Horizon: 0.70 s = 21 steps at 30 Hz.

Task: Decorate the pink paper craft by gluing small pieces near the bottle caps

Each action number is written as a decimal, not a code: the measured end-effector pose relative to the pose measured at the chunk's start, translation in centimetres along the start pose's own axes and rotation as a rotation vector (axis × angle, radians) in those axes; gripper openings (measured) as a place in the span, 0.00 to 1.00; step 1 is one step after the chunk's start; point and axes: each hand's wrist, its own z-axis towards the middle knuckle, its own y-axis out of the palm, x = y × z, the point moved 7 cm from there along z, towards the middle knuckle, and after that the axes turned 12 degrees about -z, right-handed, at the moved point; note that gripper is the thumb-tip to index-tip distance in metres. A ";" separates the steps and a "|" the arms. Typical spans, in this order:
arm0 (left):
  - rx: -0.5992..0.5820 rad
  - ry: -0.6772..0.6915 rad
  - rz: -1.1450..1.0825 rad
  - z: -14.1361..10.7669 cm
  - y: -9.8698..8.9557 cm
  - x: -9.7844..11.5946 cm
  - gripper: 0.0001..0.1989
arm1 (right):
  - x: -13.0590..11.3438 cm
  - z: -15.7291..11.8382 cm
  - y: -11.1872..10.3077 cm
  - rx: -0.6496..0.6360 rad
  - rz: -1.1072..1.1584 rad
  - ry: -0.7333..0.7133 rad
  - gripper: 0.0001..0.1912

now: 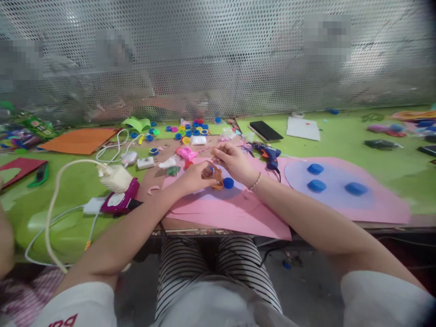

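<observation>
My left hand (197,176) is closed around a soft-looking brown piece (218,180), perhaps modelling clay or its wrapper. Thumb and fingertips of my right hand (233,161) pinch a small brownish bit (214,154) just above it. Beneath both hands lies a pink sheet (245,215) with a pale lilac paper shape (211,194) on it. One blue bottle cap (228,183) rests there, right beside the brown piece. To the right, three blue caps (316,185) sit on another lilac shape (296,177). A bright pink packet (186,153) lies beyond my left hand.
A glue gun (270,154) with a cord lies right of my hands, near a black phone (265,131). Several coloured caps (195,129) are scattered behind. A purple power strip (122,200) with cables stands left. Perforated metal (204,59) walls the back. Another person's arm (5,240) shows at left.
</observation>
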 end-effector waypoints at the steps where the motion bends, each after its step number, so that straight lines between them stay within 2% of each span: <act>1: -0.010 0.007 0.012 0.0 0.1 0.0 0.16 | -0.1 0.1 -0.2 0.000 -0.025 -0.007 0.14; 8: 0.001 0.035 0.083 -0.1 0.0 0.4 0.13 | -0.1 1.1 -1.7 -0.058 -0.173 0.005 0.07; 12: 0.016 0.042 0.082 -0.1 -0.2 0.5 0.10 | 0.1 0.9 -1.4 -0.206 -0.086 0.098 0.07; 15: 0.048 0.023 0.051 0.0 -0.6 0.4 0.08 | -0.7 0.8 -1.6 -0.261 -0.133 0.073 0.05; 17: 0.084 0.029 -0.004 0.1 -1.0 0.4 0.08 | -1.3 1.2 -3.0 -0.197 -0.396 0.011 0.05; 21: 0.206 0.042 -0.111 0.3 -2.0 0.0 0.06 | -3.4 2.0 -7.2 0.129 -1.297 -0.228 0.09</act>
